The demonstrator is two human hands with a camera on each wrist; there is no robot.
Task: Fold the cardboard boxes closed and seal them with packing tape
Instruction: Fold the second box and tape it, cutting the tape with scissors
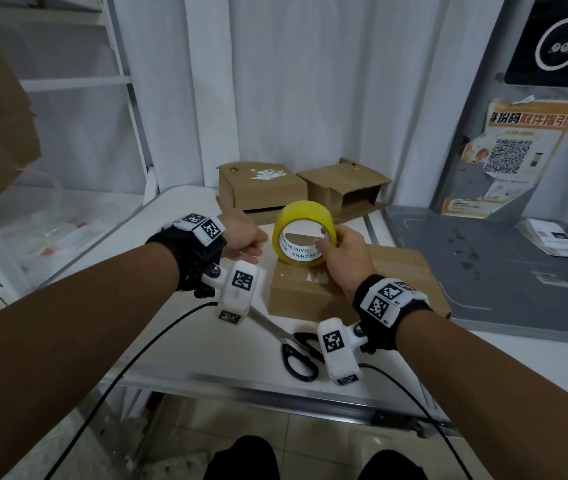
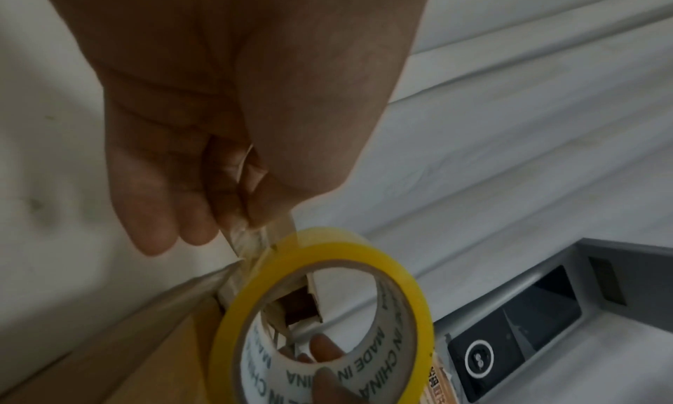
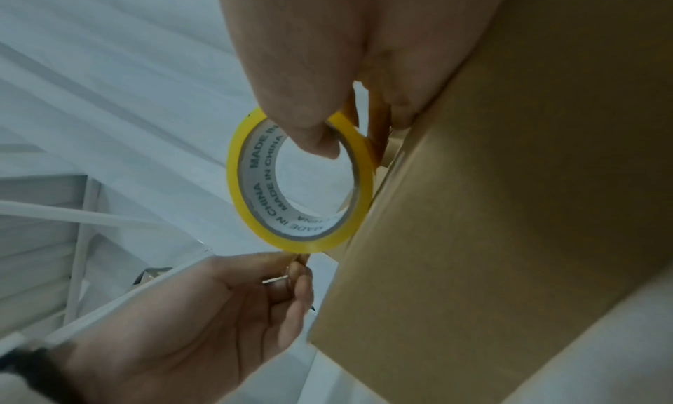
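My right hand (image 1: pixel 339 252) grips the yellow packing-tape roll (image 1: pixel 305 233); my left hand (image 1: pixel 246 239) pinches its free end (image 2: pixel 255 234). I'd pull straight across the closed brown cardboard box (image 1: pixel 313 289) beneath.

tape roll (image 1: pixel 305 233) on box (image 1: pixel 351 289), scissors (image 1: pixel 296 351) before

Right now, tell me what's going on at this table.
A person is getting tape ready to seal a box. The right hand holds the yellow tape roll upright over the closed cardboard box at the front, thumb through the core. The left hand pinches the tape's loose end beside the roll. Scissors lie on the table near the front edge. Two more boxes sit at the back, one open at the front.
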